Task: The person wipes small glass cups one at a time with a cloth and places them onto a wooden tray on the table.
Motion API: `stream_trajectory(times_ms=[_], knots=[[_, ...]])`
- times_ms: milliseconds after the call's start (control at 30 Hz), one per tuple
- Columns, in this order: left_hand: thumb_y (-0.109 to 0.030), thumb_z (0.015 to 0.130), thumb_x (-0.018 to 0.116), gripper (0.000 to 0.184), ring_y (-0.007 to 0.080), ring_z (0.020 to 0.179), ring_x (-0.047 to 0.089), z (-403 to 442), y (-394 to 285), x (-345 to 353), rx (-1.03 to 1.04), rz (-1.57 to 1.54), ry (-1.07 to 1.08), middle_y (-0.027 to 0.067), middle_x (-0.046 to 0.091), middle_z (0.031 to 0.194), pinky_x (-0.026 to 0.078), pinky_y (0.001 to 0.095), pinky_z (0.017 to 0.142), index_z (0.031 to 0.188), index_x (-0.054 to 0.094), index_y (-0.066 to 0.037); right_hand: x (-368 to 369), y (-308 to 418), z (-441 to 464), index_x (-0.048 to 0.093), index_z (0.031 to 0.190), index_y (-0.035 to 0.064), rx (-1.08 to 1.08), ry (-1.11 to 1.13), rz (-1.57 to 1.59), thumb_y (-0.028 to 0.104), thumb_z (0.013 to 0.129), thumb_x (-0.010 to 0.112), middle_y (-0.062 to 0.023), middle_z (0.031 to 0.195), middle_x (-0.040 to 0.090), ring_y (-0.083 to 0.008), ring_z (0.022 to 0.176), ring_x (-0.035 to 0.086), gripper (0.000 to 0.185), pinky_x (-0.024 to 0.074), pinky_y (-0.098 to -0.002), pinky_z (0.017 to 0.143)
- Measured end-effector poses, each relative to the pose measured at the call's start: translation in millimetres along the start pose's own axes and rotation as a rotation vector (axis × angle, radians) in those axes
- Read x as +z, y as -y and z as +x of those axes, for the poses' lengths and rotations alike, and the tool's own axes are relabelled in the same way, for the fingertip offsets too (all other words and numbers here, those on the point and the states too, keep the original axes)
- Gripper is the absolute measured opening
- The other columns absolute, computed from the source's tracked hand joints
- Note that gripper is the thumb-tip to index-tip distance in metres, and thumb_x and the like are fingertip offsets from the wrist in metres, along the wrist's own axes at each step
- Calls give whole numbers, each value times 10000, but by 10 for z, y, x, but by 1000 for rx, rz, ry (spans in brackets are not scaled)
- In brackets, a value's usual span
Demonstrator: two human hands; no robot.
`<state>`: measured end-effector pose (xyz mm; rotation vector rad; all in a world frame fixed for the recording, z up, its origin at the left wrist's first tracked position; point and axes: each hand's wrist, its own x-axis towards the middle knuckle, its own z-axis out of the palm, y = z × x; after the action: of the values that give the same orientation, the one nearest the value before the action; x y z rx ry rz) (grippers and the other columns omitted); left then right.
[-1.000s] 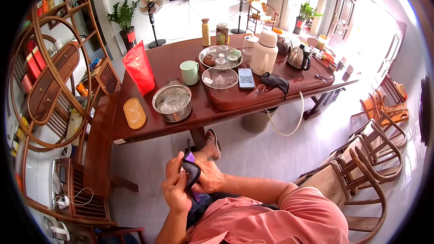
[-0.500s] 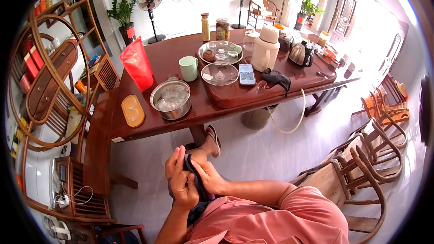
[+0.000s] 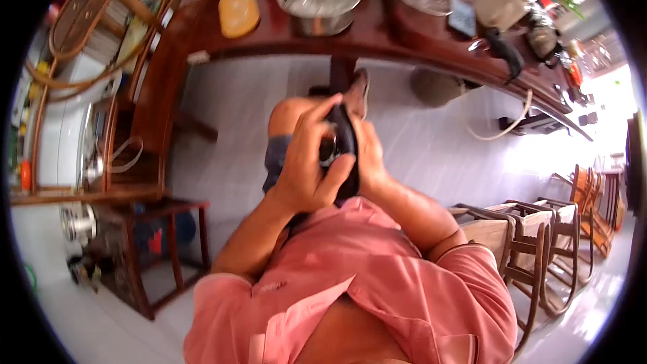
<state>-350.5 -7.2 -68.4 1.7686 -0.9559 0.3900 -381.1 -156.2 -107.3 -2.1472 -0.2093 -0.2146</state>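
Note:
In front of my chest, between my two hands, is a black, elongated object (image 3: 349,138) with a rounded edge; its kind is unclear. My left hand (image 3: 303,168) wraps it from the left, fingers pointing up and the thumb across its near face. On the other side my right hand (image 3: 368,155) presses along its edge, with part of its fingers hidden behind it. A small shiny part shows beside the left fingers, blurred by motion. Beyond the hands are a bare knee (image 3: 288,116) and a foot in a sandal (image 3: 362,91).
A dark red wooden table (image 3: 283,47) spans the top, bearing a steel pot (image 3: 323,23), a yellow tray (image 3: 238,12), a phone (image 3: 462,17) and a light-coloured jug (image 3: 505,0). A bin (image 3: 435,87) stands below. Wooden chairs (image 3: 488,236) line the right; a small wooden stand (image 3: 155,229) is left.
The view has tilted down, so the table has shifted up and more of the pink shirt shows. Both hands are closer to the chest, still holding the black object, which is turned more upright.

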Motion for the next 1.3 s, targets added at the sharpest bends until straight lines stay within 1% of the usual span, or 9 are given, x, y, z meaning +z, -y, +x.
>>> stream_trajectory(times_ms=[67, 200, 533, 633, 767, 867, 967, 1133, 1300], knots=[[-213, 979, 601, 323, 442, 1215, 529, -108, 58, 43, -31, -7, -4, 336, 481, 1392, 406, 459, 1045, 1100, 490, 64, 90, -40, 62, 582, 1230, 33, 142, -31, 546, 256, 1018, 543, -66, 1035, 652, -193, 897, 617, 310, 512, -329, 776], [-219, 1031, 535, 302, 405, 1225, 528, -137, 200, 172, -51, -129, -49, 334, 475, 1392, 411, 442, 1037, 1121, 473, 63, 151, 27, 144, 623, 1113, 61, 392, -42, 1237, 282, 1081, 490, 41, 891, 632, -27, 769, 589, 260, 504, -199, 666], [-325, 1107, 339, 365, 301, 1328, 508, -96, 198, 161, -514, -1164, -400, 214, 595, 1323, 348, 429, 1149, 1021, 520, -19, 311, -74, 156, 645, 1109, 52, 423, -99, 1546, 226, 1066, 541, 26, 963, 669, -50, 840, 605, 207, 507, -214, 748], [-375, 1107, 303, 416, 286, 1342, 481, -102, 236, 90, -591, -1129, -410, 259, 511, 1447, 305, 439, 1174, 914, 525, -81, 313, -124, 191, 579, 1224, 36, 468, -78, 1589, 221, 1062, 545, -13, 1061, 657, -93, 905, 614, 248, 519, -244, 809], [-270, 1113, 304, 440, 241, 1361, 474, -134, 160, 191, -565, -968, -395, 195, 487, 1484, 334, 378, 1166, 1307, 528, 56, 285, 69, 130, 449, 1331, 4, 40, -173, 762, 223, 1019, 619, -73, 1112, 603, -139, 1011, 569, 417, 479, -302, 902], [-211, 1112, 266, 491, 223, 1389, 444, -148, 138, 196, -437, -709, -295, 191, 456, 1520, 303, 345, 1183, 1464, 406, 102, 302, 130, 126, 477, 1293, -7, 19, -208, 715, 234, 1034, 595, -77, 1083, 604, -122, 1008, 548, 373, 464, -283, 912], [-212, 1112, 270, 494, 220, 1398, 437, -195, 159, 209, -390, -613, -264, 190, 441, 1535, 301, 343, 1182, 1472, 397, 101, 303, 141, 168, 522, 1249, -13, 146, -239, 1035, 216, 1064, 538, -56, 1091, 608, -107, 1004, 546, 295, 461, -267, 909], [-297, 1108, 311, 415, 302, 1401, 447, -169, 245, 180, -422, -1144, -315, 238, 539, 1436, 316, 432, 1164, 1043, 565, 24, 295, 21, 160, 611, 1201, 16, 314, -182, 1229, 185, 1084, 496, 8, 1076, 643, -65, 998, 555, 235, 466, -232, 905], [-429, 1066, 283, 567, 337, 1351, 481, -74, 265, -31, -749, -1345, -394, 259, 538, 1432, 291, 465, 1170, 1189, 610, 17, 375, -338, 76, 595, 1263, 27, 470, -42, 1685, 243, 1081, 444, -78, 1125, 668, -206, 1013, 651, 321, 555, -326, 854]])
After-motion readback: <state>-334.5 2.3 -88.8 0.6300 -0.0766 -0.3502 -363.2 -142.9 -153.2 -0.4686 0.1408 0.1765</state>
